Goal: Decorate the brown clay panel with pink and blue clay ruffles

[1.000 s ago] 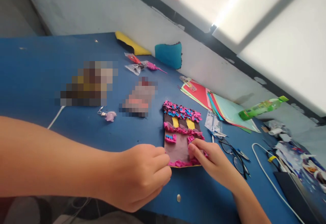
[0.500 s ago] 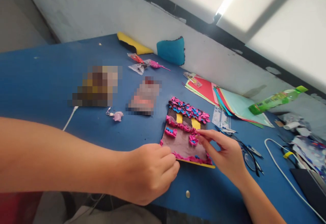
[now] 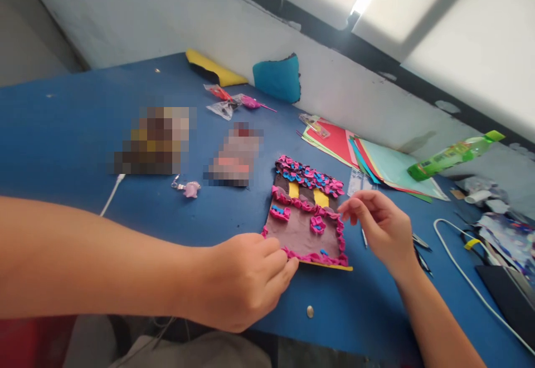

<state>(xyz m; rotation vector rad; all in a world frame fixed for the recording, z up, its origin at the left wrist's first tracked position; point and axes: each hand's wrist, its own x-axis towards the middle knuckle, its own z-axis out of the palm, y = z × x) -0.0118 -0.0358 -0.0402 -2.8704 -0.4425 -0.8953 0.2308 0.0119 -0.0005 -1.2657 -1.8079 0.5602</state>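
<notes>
A small card (image 3: 304,233) covered in brown, pink, blue and yellow clay, shaped like a house, lies on the blue table (image 3: 75,134). My left hand (image 3: 242,279) has its fingers curled, and the fingertips press the card's lower left corner. My right hand (image 3: 382,226) hovers just right of the card's upper right edge, fingers curled loosely with thumb and forefinger close together. I cannot see anything between them.
Coloured paper sheets (image 3: 368,161) lie behind the card, with a green bottle (image 3: 453,156) on its side to their right. Glasses (image 3: 420,245), a white cable (image 3: 460,267) and clutter fill the right. A small pink charm (image 3: 190,188) and plastic packets (image 3: 228,106) lie further left.
My right hand has lifted off the clay at the card's lower right and drawn back to the right of its upper edge. The left hand stays at the lower left corner.
</notes>
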